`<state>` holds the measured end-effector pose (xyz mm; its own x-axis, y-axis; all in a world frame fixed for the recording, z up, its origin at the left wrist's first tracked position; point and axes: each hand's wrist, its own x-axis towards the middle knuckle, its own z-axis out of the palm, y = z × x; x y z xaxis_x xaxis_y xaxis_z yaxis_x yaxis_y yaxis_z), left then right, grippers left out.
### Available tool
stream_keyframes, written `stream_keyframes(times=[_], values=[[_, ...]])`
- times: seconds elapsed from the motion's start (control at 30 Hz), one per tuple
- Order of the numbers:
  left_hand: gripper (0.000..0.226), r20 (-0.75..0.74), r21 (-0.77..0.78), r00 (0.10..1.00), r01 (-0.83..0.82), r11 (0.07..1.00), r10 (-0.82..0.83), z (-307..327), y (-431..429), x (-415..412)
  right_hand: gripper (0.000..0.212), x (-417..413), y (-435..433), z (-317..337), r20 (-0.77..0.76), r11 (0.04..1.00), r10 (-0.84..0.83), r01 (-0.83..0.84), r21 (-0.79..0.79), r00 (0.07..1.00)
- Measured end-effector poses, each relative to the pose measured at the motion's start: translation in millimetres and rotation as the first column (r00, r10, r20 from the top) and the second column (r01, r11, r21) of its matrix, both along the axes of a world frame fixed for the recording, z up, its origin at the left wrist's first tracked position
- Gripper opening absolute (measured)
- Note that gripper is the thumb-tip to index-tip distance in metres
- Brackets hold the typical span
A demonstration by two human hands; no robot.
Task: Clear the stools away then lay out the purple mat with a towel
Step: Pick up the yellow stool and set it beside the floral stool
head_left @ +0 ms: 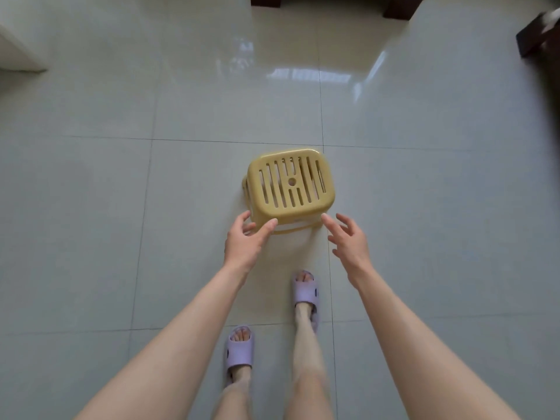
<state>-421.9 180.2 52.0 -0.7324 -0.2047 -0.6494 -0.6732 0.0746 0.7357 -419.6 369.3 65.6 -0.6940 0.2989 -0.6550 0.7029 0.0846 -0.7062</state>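
Note:
A small yellow plastic stool [291, 184] with a slotted seat stands upright on the tiled floor in the middle of the view. My left hand [247, 241] is at its near left corner, fingers spread, thumb touching the seat's edge and fingers curling beside the corner. My right hand [348, 239] hovers open just right of the near right corner, fingertips a little apart from the stool. No purple mat or towel is in view.
My feet in lilac slippers [305, 291] stand just behind the stool. Dark wooden furniture legs [398, 7] stand at the far top, another dark piece [536, 34] at the top right, and a pale object [18, 56] at the top left.

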Motion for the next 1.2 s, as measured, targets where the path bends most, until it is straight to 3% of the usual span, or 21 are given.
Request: stream_keyframes(times=[0.3, 0.57, 0.9, 1.03, 1.2], values=[[0.075, 0.088, -0.050, 0.991, -0.099, 0.994, 0.103, -67, 63, -101, 0.070, -116, 67, -73, 0.085, 0.993, 0.109, -0.104, -0.053, 0.990], [0.083, 0.141, -0.137, 0.976, -0.145, 0.980, 0.164, -149, 75, -145, 0.078, -172, 86, -160, 0.136, 0.974, 0.223, -0.215, -0.073, 0.965], [0.116, 0.195, -0.270, 0.956, -0.164, 0.949, 0.221, -269, 71, -165, 0.111, -220, 92, -288, 0.153, 0.971, 0.237, -0.239, -0.005, 0.959], [0.121, 0.197, -0.301, 0.944, -0.199, 0.933, 0.265, -305, 68, -168, 0.110, -234, 95, -325, 0.144, 0.957, 0.265, -0.278, 0.080, 0.954], [0.116, 0.184, -0.346, 0.937, -0.220, 0.912, 0.296, -326, 60, -166, 0.091, -242, 101, -346, 0.140, 0.945, 0.281, -0.299, 0.134, 0.949]])
